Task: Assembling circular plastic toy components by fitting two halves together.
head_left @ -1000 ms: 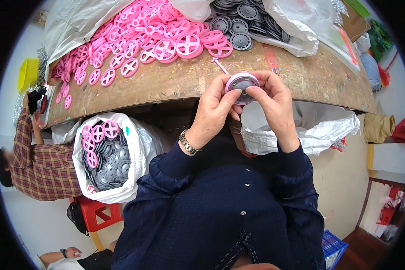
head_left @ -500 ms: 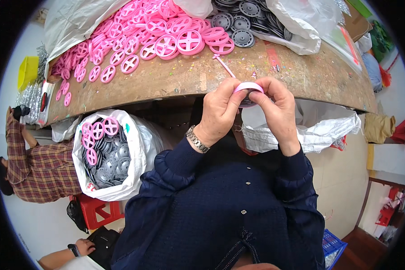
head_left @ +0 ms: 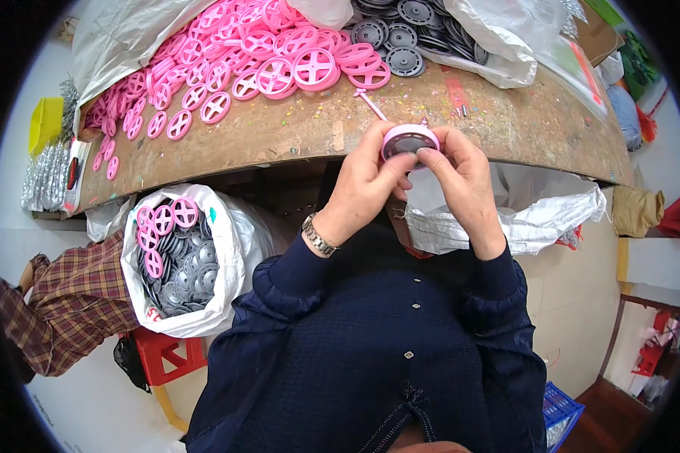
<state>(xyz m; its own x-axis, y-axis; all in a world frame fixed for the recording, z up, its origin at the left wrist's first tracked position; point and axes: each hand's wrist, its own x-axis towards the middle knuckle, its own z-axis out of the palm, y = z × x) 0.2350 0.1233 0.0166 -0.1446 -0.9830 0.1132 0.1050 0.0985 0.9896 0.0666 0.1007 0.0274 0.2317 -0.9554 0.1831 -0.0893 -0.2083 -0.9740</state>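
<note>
Between both hands I hold a small wheel, a pink rim [head_left: 390, 136] with a dark grey disc [head_left: 409, 144] set inside it. My left hand [head_left: 366, 172] grips its left side, the thumb pressed at the lower edge of the disc. On the other side, my right hand [head_left: 461, 170] has its thumb on the disc and its fingers behind the rim. Just beyond my hands, a thin pink stick [head_left: 371, 104] lies on the wooden table [head_left: 279, 136]. Pink spoked rings [head_left: 314, 69] are heaped at the back, with grey discs [head_left: 405, 61] beside them.
Left of me stands a white sack [head_left: 230, 249] filled with grey discs and several pink rings. A red stool [head_left: 172, 355] is behind it. Another person in a checked shirt [head_left: 91, 294] is at the far left. A white bag [head_left: 506, 208] hangs under the table's right edge.
The wheel has tipped so that its grey disc face shows more fully, and my thumbs have shifted to its lower edge. The person at the left has moved; another person's hand has left view.
</note>
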